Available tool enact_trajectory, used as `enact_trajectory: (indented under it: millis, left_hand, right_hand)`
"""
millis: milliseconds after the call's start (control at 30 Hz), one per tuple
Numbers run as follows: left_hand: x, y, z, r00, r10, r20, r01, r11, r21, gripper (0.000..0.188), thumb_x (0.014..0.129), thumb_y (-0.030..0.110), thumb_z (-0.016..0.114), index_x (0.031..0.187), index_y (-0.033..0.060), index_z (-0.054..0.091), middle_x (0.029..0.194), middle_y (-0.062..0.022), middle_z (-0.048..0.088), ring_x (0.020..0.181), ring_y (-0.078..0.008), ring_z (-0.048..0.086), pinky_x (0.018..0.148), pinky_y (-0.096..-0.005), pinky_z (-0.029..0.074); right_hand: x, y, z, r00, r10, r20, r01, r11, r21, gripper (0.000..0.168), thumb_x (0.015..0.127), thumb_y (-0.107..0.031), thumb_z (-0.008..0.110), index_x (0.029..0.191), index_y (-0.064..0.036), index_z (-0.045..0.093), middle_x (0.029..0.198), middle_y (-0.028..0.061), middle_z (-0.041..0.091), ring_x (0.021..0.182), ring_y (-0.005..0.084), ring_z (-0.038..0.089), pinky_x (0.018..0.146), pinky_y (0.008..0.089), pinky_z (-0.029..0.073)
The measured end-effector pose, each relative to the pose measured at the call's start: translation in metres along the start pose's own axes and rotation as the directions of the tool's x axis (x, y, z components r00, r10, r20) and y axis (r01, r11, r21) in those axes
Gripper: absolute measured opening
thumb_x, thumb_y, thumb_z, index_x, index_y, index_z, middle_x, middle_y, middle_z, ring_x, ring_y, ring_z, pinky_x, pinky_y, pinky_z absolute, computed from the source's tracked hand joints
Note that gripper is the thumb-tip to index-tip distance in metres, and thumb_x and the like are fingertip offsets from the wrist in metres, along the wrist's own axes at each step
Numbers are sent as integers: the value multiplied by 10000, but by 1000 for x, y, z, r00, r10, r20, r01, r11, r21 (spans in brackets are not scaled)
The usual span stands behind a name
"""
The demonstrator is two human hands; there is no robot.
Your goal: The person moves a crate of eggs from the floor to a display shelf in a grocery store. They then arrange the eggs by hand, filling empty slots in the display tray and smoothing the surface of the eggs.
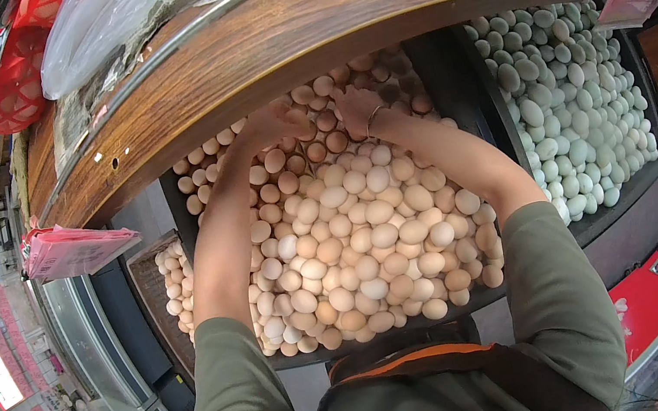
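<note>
A large heap of brown and cream eggs [368, 238] fills a dark tray in front of me. Both my hands reach to its far part, in the shade under a wooden shelf. My left hand [278, 123] rests at the eggs on the left, its fingers pointing right; whether it holds an egg cannot be made out. Close by on the right, my right hand [356, 105], with a bracelet at the wrist, is bent down over the eggs, its fingertips partly hidden. Between the hands lie darker brown eggs [326, 120].
The wood-grain shelf [296, 20] overhangs the far eggs. Pale green eggs [574, 96] fill another tray at right; more eggs [175, 279] lie in a box at left. Pink plastic bags [79, 248] hang at the shelf's left end, clear plastic bags [101, 34] lie on top.
</note>
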State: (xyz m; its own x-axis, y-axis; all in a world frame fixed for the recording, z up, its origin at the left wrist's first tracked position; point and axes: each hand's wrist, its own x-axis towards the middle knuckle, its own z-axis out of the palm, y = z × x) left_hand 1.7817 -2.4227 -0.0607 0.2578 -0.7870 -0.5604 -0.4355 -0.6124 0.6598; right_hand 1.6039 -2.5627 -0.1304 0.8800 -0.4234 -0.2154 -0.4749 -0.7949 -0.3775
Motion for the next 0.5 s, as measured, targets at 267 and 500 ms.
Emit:
enact_trajectory:
  millis: [267, 500]
  left_hand:
    - [36, 7, 32, 962, 127, -240, -156, 982, -108, 664, 700, 292, 864, 1249, 29, 600, 999, -89, 660, 938, -162, 640, 803, -313, 543]
    - [61, 62, 108, 942, 154, -298, 19, 862, 507, 528, 751, 378, 769, 1204, 129, 660, 1043, -113, 692, 987, -253, 674, 813, -363, 561]
  right_hand:
    - [-13, 19, -31, 999, 3, 40, -2, 999, -40, 285, 920, -228, 542, 1126, -49, 624, 1183, 207, 624, 1089, 356, 635, 896, 430, 545]
    - [-51, 58, -97, 986, 163, -17, -157, 967, 202, 323, 870, -376, 622, 955, -82, 724, 917, 187, 717, 889, 355, 696, 779, 447, 544]
